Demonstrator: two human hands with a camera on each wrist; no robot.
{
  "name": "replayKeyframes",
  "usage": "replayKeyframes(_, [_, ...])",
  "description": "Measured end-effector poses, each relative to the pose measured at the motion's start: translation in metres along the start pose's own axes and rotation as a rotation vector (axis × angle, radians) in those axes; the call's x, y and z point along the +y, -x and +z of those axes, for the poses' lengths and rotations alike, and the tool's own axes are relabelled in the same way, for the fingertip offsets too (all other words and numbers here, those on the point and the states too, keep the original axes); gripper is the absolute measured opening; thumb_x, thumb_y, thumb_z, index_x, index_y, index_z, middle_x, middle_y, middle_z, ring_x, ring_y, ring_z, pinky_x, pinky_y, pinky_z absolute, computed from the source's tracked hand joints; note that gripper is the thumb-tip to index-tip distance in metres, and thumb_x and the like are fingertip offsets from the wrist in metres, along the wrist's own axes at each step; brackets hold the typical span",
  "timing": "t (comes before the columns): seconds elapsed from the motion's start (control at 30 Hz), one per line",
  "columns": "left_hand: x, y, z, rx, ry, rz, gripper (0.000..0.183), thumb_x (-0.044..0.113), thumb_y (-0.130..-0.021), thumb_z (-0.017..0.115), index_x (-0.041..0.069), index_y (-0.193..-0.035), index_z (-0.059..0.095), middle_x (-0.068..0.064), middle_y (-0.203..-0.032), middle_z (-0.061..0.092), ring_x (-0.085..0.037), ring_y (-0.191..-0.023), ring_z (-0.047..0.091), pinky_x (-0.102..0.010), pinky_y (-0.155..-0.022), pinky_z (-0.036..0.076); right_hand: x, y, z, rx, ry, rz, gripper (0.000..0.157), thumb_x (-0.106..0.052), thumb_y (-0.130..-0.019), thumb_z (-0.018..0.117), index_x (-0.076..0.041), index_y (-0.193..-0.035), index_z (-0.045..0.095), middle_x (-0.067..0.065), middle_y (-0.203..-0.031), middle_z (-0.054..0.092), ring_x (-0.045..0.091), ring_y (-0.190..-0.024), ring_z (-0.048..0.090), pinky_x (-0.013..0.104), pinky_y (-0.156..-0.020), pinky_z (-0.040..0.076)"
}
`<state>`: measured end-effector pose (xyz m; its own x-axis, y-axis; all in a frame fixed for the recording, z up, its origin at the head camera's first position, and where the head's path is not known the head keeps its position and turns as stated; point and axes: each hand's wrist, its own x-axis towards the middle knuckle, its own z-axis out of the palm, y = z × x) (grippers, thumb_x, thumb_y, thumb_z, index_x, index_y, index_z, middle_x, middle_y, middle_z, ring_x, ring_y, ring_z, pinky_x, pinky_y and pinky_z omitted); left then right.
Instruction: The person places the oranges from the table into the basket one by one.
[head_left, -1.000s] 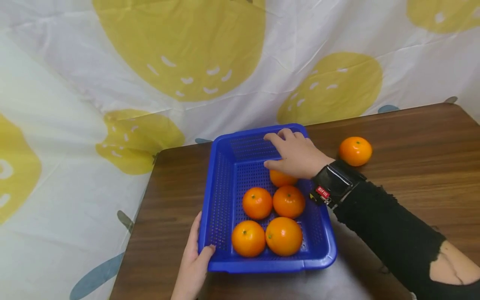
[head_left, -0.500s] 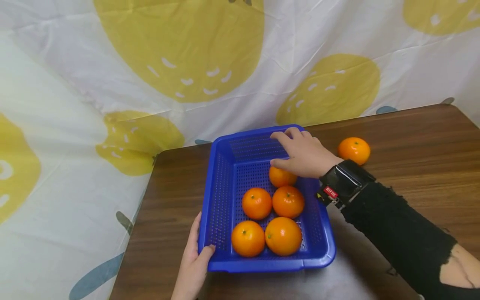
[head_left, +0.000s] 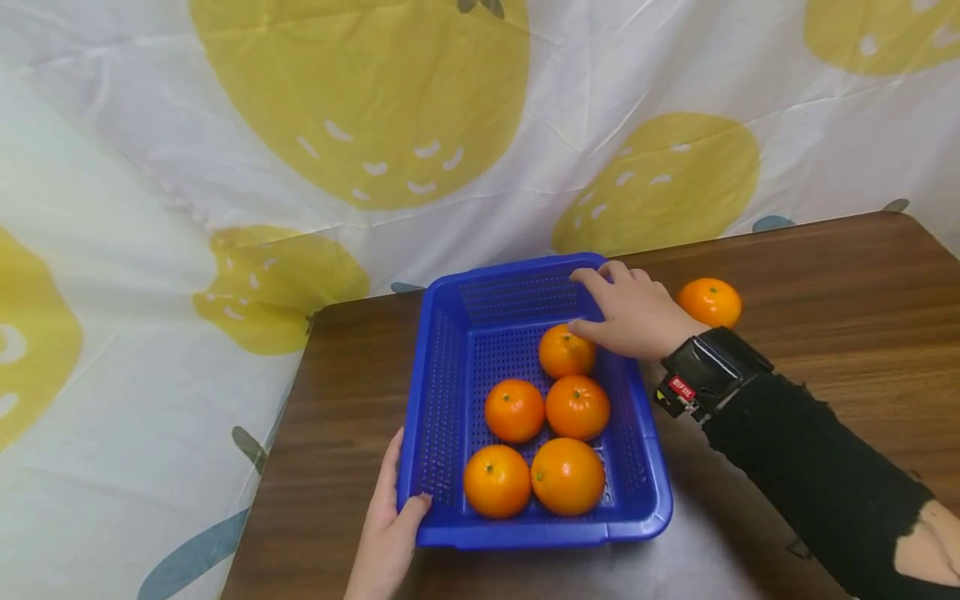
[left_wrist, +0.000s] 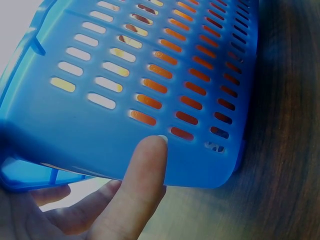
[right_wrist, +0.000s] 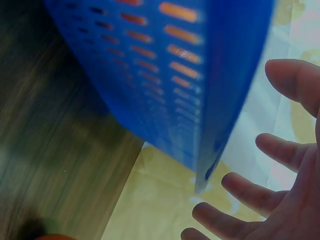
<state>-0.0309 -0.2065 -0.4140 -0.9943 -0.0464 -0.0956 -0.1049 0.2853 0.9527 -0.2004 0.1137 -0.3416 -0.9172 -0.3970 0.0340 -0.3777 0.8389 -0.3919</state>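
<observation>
A blue perforated plastic basket (head_left: 517, 535) stands on the table, with several oranges (head_left: 514, 411) lying in its near and right parts. My left hand (head_left: 388, 525) holds its near left corner, thumb over the rim; in the left wrist view one straight finger (left_wrist: 146, 175) lies against the outer wall (left_wrist: 75, 135). Over the right rim hovers my right hand (head_left: 637, 317), fingers spread and holding nothing. Its thumb partly overlaps the farthest orange (head_left: 567, 354) in the head view. One more orange (head_left: 709, 302) sits on the table, right of the basket, behind the right wrist.
The brown wood-grain table (head_left: 840, 333) reaches back to a white cloth (head_left: 480, 225) printed with yellow fruit. On the right wrist is a black strapped device (head_left: 716, 371). The basket's back left part shows bare perforated floor (head_left: 495, 342).
My right hand has moved right, from above the inside of the basket to its right rim, uncovering more of the farthest orange. The left hand and the basket stay put.
</observation>
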Motion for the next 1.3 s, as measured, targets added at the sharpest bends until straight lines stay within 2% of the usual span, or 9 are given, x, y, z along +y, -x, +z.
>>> replayKeyframes(0.23, [0.000, 0.001, 0.000, -0.001, 0.009, -0.009, 0.077, -0.005, -0.084, 0.041, 0.037, -0.145, 0.020, -0.010, -0.147, 0.032, -0.023, -0.118, 0.045, -0.048, -0.099, 0.038, 0.017, 0.004, -0.001, 0.019, -0.002, 0.036, 0.074, -0.060, -0.083, 0.048, -0.019, -0.143, 0.031, 0.023, -0.139, 0.033, 0.046, -0.119, 0.032, 0.066, -0.092, 0.034])
replayKeyframes(0.43, [0.001, 0.001, 0.000, -0.005, 0.004, -0.022, 0.076, -0.004, -0.085, 0.041, 0.039, -0.144, 0.021, -0.011, -0.147, 0.033, -0.025, -0.117, 0.046, -0.050, -0.098, 0.039, 0.033, 0.010, -0.001, 0.034, -0.037, 0.069, 0.072, -0.057, -0.083, 0.052, -0.016, -0.140, 0.034, 0.026, -0.136, 0.035, 0.050, -0.118, 0.030, 0.067, -0.093, 0.032])
replayKeyframes(0.73, [0.000, 0.001, 0.000, -0.004, -0.005, -0.020, 0.076, -0.004, -0.085, 0.041, 0.040, -0.144, 0.020, -0.009, -0.148, 0.030, -0.024, -0.119, 0.044, -0.052, -0.100, 0.038, 0.045, 0.018, 0.000, 0.058, -0.044, 0.121, 0.084, -0.071, -0.077, 0.046, -0.015, -0.138, 0.038, 0.030, -0.138, 0.031, 0.055, -0.121, 0.021, 0.072, -0.094, 0.022])
replayKeyframes(1.17, [0.000, 0.001, 0.000, -0.003, -0.008, -0.003, 0.076, -0.004, -0.084, 0.041, 0.038, -0.145, 0.020, -0.010, -0.148, 0.031, -0.025, -0.118, 0.045, -0.051, -0.099, 0.038, 0.061, 0.022, -0.004, 0.124, -0.004, 0.149, 0.078, -0.069, -0.080, 0.043, -0.016, -0.136, 0.041, 0.030, -0.135, 0.033, 0.054, -0.121, 0.020, 0.073, -0.092, 0.016])
replayKeyframes(1.3, [0.000, 0.002, 0.000, -0.002, -0.005, -0.002, 0.077, -0.004, -0.084, 0.041, 0.037, -0.145, 0.020, -0.010, -0.148, 0.031, -0.024, -0.117, 0.046, -0.046, -0.098, 0.040, 0.069, 0.023, -0.003, 0.122, 0.005, 0.168, 0.080, -0.071, -0.080, 0.040, -0.014, -0.136, 0.041, 0.032, -0.136, 0.030, 0.054, -0.122, 0.017, 0.074, -0.092, 0.014])
